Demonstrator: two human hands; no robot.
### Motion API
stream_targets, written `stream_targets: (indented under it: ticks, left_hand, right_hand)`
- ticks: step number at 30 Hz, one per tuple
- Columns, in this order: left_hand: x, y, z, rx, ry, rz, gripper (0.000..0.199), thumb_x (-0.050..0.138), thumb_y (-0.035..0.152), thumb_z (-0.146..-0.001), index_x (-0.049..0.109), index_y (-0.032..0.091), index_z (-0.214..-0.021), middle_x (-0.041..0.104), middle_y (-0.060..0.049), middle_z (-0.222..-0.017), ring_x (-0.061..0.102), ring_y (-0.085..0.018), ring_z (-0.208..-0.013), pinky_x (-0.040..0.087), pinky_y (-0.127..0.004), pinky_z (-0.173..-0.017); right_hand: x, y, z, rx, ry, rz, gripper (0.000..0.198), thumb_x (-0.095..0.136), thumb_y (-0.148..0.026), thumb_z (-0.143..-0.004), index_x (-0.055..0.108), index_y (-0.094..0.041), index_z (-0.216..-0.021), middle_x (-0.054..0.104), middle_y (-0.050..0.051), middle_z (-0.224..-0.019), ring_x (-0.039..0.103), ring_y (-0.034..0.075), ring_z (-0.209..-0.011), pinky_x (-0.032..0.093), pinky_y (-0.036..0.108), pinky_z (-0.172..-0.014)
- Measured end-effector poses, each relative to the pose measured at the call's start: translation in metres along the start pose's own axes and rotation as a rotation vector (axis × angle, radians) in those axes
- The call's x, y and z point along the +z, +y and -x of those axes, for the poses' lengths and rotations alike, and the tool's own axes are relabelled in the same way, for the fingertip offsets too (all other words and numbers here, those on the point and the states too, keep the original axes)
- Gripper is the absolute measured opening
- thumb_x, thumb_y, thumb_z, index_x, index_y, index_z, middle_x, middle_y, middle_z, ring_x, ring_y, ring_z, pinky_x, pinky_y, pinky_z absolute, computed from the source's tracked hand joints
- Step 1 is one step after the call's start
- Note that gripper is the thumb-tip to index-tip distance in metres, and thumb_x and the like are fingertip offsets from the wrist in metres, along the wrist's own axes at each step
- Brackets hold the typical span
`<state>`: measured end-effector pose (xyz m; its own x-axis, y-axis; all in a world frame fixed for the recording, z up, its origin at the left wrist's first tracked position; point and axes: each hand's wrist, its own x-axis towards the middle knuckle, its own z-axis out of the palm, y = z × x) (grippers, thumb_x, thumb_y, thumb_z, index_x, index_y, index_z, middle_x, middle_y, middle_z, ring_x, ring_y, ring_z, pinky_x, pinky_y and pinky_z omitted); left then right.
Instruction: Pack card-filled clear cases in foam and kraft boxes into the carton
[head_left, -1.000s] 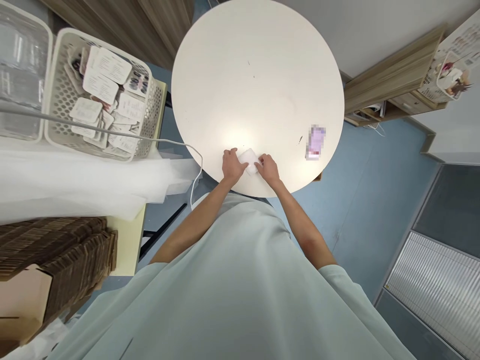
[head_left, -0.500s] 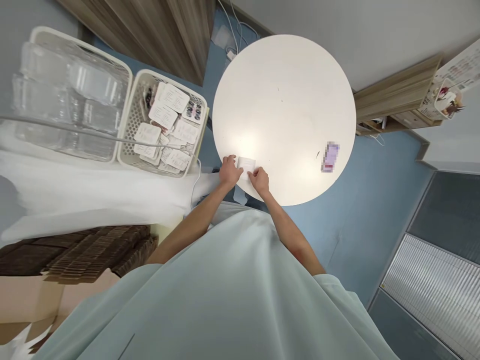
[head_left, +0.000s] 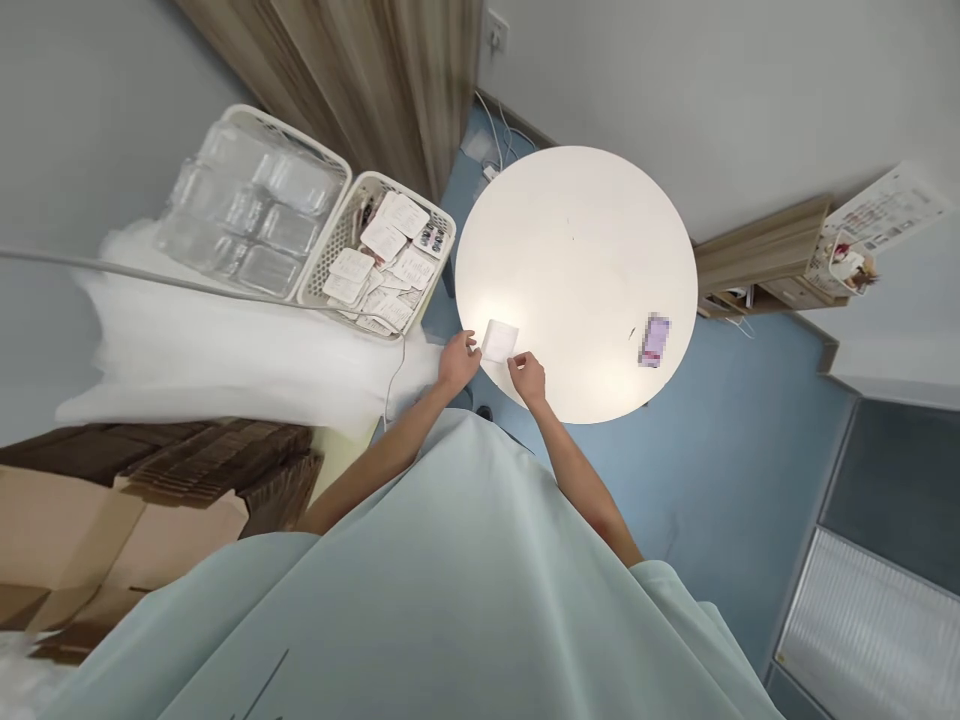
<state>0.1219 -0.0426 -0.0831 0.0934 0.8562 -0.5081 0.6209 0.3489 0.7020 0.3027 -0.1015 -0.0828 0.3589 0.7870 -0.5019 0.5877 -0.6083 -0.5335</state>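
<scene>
A small white square of paper [head_left: 500, 341], folded or flat I cannot tell, lies near the front left edge of the round white table [head_left: 577, 240]. At its left side is my left hand [head_left: 457, 362], with its fingers slightly bent and apart; whether a fingertip touches the paper is unclear. My right hand [head_left: 529, 379] has thumb and forefinger pinched together at the paper's lower right corner. Farther right on the table lies a blurred-out purple object [head_left: 655, 340], away from both hands.
Left of the table, one white basket [head_left: 315, 281] holds several printed cards, and another [head_left: 343, 180] holds clear plastic boxes. A grey cable [head_left: 150, 277] crosses in front of them. Stacked cardboard [head_left: 187, 520] lies lower left. A wooden shelf [head_left: 780, 245] stands right.
The camera view has shifted, so table and baskets sit lower and farther right. My left hand has drawn off the paper to its left side; more of the paper shows.
</scene>
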Motion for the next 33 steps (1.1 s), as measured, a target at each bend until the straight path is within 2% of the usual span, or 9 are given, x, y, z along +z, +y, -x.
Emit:
stream_targets:
  ticks: [8,13,18,27,30,33]
  left_hand:
    - [-0.003,-0.001,0.088,-0.005,0.190,0.193,0.041,0.059,0.018,-0.095,0.070,0.019,-0.135,0.085,-0.010,-0.120,0.081,-0.027,-0.106,0.061,-0.041,-0.104]
    - [0.001,-0.020,0.157,-0.020,0.291,0.331,0.039,0.060,0.029,-0.097,0.071,0.019,-0.133,0.085,-0.011,-0.117,0.082,-0.028,-0.109,0.062,-0.042,-0.102]
    - [-0.007,-0.040,0.213,-0.057,0.414,0.416,0.042,0.065,0.036,-0.093,0.072,0.017,-0.129,0.084,-0.011,-0.108,0.082,-0.028,-0.100,0.063,-0.042,-0.098]
    - [-0.055,-0.076,0.260,-0.052,0.701,0.662,0.044,0.065,0.037,-0.085,0.073,0.016,-0.123,0.075,-0.004,-0.091,0.080,-0.026,-0.090,0.062,-0.039,-0.092]
    - [-0.075,-0.097,0.273,-0.059,0.757,0.699,0.045,0.063,0.037,-0.085,0.073,0.017,-0.124,0.073,-0.003,-0.088,0.081,-0.026,-0.092,0.062,-0.039,-0.092]
    - [-0.097,-0.127,0.288,-0.064,0.810,0.698,0.043,0.061,0.038,-0.088,0.072,0.017,-0.124,0.074,-0.004,-0.090,0.081,-0.026,-0.096,0.062,-0.040,-0.097]
  right_hand:
    - [-0.019,0.020,0.048,-0.059,-0.025,-0.262,0.020,0.065,-0.040,-0.102,0.069,-0.023,-0.111,0.083,0.006,-0.109,0.080,0.021,-0.084,0.060,0.037,-0.092]
    - [-0.022,0.032,0.087,-0.149,-0.064,-0.378,0.026,0.065,-0.045,-0.100,0.070,-0.023,-0.113,0.083,0.006,-0.108,0.081,0.023,-0.085,0.060,0.038,-0.089]
    - [-0.014,0.036,0.122,-0.250,-0.149,-0.446,0.033,0.066,-0.052,-0.098,0.072,-0.023,-0.113,0.083,0.007,-0.110,0.080,0.022,-0.083,0.063,0.036,-0.085]
    - [-0.005,0.010,0.168,-0.348,-0.254,-0.461,0.037,0.068,-0.053,-0.095,0.073,-0.021,-0.113,0.081,0.009,-0.110,0.081,0.023,-0.086,0.064,0.038,-0.086]
    - [0.001,-0.007,0.186,-0.408,-0.282,-0.435,0.039,0.068,-0.055,-0.095,0.073,-0.022,-0.114,0.082,0.010,-0.112,0.082,0.023,-0.088,0.065,0.039,-0.088]
    - [0.017,-0.027,0.206,-0.462,-0.318,-0.405,0.041,0.068,-0.058,-0.096,0.074,-0.022,-0.115,0.082,0.010,-0.112,0.082,0.024,-0.091,0.065,0.039,-0.088]
